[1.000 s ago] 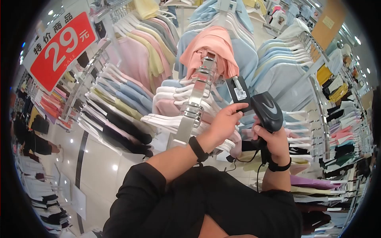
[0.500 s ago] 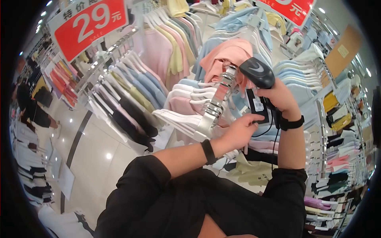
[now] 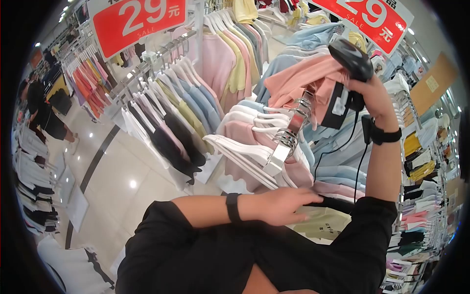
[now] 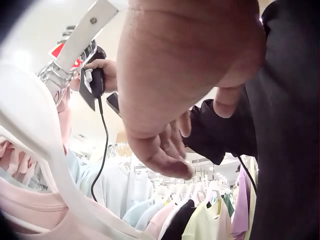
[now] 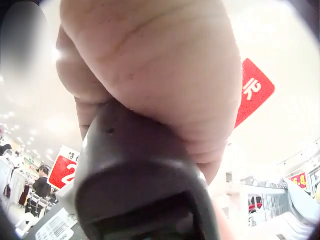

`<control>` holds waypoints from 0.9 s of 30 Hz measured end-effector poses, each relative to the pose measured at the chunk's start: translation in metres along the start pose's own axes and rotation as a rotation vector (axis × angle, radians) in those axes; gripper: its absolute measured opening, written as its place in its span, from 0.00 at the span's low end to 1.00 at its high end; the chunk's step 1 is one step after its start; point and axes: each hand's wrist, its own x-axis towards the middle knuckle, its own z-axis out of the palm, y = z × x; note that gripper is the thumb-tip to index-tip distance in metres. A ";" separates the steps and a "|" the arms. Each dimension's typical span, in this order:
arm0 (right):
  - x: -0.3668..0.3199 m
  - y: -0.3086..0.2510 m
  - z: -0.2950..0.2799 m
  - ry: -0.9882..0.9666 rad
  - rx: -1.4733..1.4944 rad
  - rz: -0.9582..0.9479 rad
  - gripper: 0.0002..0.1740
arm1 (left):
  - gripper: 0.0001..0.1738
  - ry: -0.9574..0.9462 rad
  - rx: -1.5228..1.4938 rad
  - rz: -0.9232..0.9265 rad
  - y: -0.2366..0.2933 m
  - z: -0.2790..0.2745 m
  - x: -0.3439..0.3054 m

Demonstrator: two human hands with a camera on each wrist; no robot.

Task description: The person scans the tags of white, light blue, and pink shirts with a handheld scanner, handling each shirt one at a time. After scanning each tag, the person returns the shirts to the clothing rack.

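Right hand (image 3: 376, 100) is wrapped tight round the handle of a barcode scanner (image 3: 350, 56), smooth black plastic, rounded head tipped toward 10 o'clock. A flat black tag (image 3: 337, 108) with a white label hangs against the handle, 7 o'clock from the head, long axis near vertical; can't tell if fingers pinch it. Left hand (image 3: 286, 206) is well apart at 7 o'clock, fingers straight, holding nothing, by a cream shirt (image 3: 325, 223). Shiny chrome rack arm (image 3: 289, 139) sits between.

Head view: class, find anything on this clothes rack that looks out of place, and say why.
The peach garment lies bunched over the top of the metal rack arm, while neighbouring tops hang neatly on white hangers.
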 end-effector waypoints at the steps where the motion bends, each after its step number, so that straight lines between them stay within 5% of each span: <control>1: 0.006 -0.012 0.004 0.016 -0.071 -0.019 0.21 | 0.29 -0.079 0.000 -0.023 0.005 -0.006 -0.006; 3: 0.019 -0.031 0.006 0.017 -0.208 -0.045 0.20 | 0.28 -0.236 -0.004 -0.073 0.020 -0.019 -0.021; 7: 0.013 -0.097 0.009 0.172 0.014 -0.222 0.20 | 0.25 -0.167 0.018 0.019 0.022 -0.034 -0.059; 10: -0.003 -0.130 0.003 0.239 0.148 -0.477 0.21 | 0.23 -0.050 0.007 -0.019 0.017 -0.054 -0.087; 13: -0.046 -0.141 -0.020 0.237 0.156 -0.548 0.23 | 0.21 0.302 -0.185 -0.191 0.012 -0.068 -0.108; 17: -0.112 -0.156 -0.013 0.336 0.044 -0.460 0.23 | 0.23 0.538 -0.743 -0.265 -0.005 -0.072 -0.127; 22: -0.214 -0.163 0.014 0.515 -0.104 -0.218 0.23 | 0.27 0.544 0.257 0.118 -0.005 -0.064 -0.194; 27: -0.318 -0.151 0.048 0.704 -0.190 0.118 0.24 | 0.28 0.371 0.024 -0.004 -0.019 -0.064 -0.252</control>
